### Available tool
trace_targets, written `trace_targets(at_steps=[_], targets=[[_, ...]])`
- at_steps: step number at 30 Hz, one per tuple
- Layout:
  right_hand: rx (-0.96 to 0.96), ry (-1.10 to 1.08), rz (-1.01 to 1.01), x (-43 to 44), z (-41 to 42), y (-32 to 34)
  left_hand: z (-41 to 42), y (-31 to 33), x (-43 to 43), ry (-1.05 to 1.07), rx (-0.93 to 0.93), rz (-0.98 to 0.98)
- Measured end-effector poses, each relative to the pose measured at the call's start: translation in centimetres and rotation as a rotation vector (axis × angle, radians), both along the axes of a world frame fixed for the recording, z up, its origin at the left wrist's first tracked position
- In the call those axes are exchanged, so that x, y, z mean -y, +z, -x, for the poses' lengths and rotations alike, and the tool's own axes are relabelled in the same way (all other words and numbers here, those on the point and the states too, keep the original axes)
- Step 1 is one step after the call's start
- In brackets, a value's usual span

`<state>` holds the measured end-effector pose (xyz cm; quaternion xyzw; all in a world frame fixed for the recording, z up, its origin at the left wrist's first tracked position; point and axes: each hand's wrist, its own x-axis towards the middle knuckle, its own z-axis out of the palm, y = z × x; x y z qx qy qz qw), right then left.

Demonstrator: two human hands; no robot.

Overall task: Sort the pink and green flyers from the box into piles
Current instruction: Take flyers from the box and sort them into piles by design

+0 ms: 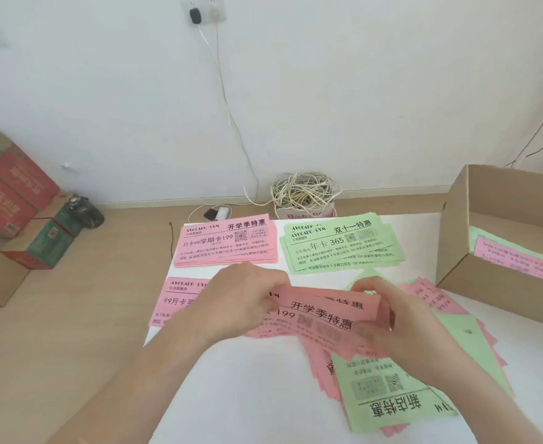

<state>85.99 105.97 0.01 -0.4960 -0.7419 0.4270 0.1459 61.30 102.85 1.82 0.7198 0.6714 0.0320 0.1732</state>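
Grip matters here: the left hand (241,296) pinches one end of a pink flyer (321,312) and the right hand (388,318) curls round the other end, holding it just above the table (247,395) near its middle. Its heading looks the same as the one on the pink pile (227,245) toward the far left corner, so I judge it belongs there (not on the second pink pile (180,299) at the left edge, whose print differs). It would be best to peel it free as a single sheet, carry it flat and square it with the stack, clear of the green pile (340,245) just beside.

The unsorted heap (392,389) lies toward the near right corner, partly under the right wrist. I cannot tell whether one sheet or two is held. The left hand and forearm cover much of the second pink pile. The box (456,225) at the right edge shows only a strip of the flyers inside.
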Motion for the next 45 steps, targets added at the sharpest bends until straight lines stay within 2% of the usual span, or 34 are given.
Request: trace_targets(at_steps=[2, 4, 8, 10, 12, 15, 21, 24, 28, 31, 33, 35, 37, 42, 45], targets=[[-0.033, -0.005, -0.008, -0.4, 2.4, 0.3, 3.1, 0.8, 0.6, 0.111, 0.032, 0.024], [-0.093, -0.023, 0.014, -1.1, 4.7, 0.4, 6.9, 1.2, 1.1, 0.276, 0.142, 0.066], [-0.248, -0.074, 0.135, -2.7, 9.7, 0.3, 13.2, 1.2, 2.1, 0.544, 0.724, 0.082], [-0.295, -0.122, 0.152, -3.5, 12.4, 0.1, 15.1, 0.5, 1.7, 0.669, 0.892, 0.01], [-0.3, -0.194, 0.136, -4.6, 15.1, -0.6, 16.9, -0.9, 0.6, 0.788, 0.953, -0.08], [-0.179, -0.235, 0.046, -5.9, 18.1, -2.1, 19.5, -3.6, -2.0, 0.854, 0.874, -0.145], [0.236, -0.078, -0.129, -6.3, 20.7, -5.5, 21.5, -7.4, -7.0, 0.765, 0.589, -0.118], [0.415, -0.025, -0.215, -5.9, 21.1, -6.2, 21.9, -9.0, -8.2, 0.686, 0.499, -0.135], [0.554, 0.057, -0.26, -5.2, 21.2, -6.9, 21.8, -10.7, -8.3, 0.659, 0.452, -0.192], [0.585, 0.081, -0.293, -5.3, 20.9, -7.5, 21.4, -11.0, -7.7, 0.635, 0.313, -0.294], [0.566, 0.085, -0.296, -5.4, 20.6, -7.7, 20.5, -10.7, -6.9, 0.453, 0.167, -0.322], [0.54, 0.082, -0.286, -5.4, 20.4, -7.7, 19.0, -10.5, -5.9, 0.216, 0.028, -0.242], [0.524, 0.078, -0.268, -5.3, 20.3, -7.8, 17.9, -10.5, -5.1, 0.105, -0.081, -0.133], [0.531, 0.091, -0.264, -5.2, 20.3, -7.8, 18.0, -10.0, -5.6, 0.111, -0.171, -0.021], [0.526, 0.086, -0.279, -5.3, 20.5, -7.8, 18.4, -10.1, -6.1, 0.176, -0.091, 0.028]])
